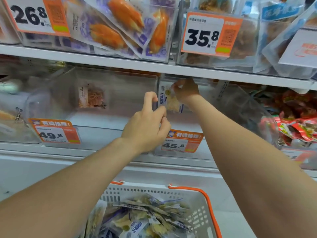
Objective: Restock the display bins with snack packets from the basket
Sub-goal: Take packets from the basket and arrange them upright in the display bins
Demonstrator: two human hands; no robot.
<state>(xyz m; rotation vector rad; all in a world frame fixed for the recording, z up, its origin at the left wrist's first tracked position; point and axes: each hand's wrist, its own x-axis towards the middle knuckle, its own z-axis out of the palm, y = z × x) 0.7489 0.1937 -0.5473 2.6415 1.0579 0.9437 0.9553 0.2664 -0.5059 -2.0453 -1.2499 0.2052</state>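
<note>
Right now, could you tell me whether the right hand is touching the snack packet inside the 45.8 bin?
Touching. The head view shows the right hand with its fingers pinching the top edge of the snack packet inside the clear bin.

Bin [202, 107] mouth open under the shelf edge [223, 74], packet [171, 102] inside

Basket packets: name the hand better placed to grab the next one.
Left. The left hand is outside the bin, empty and nearer the basket. The right hand is deep inside the bin, holding a packet.
</note>
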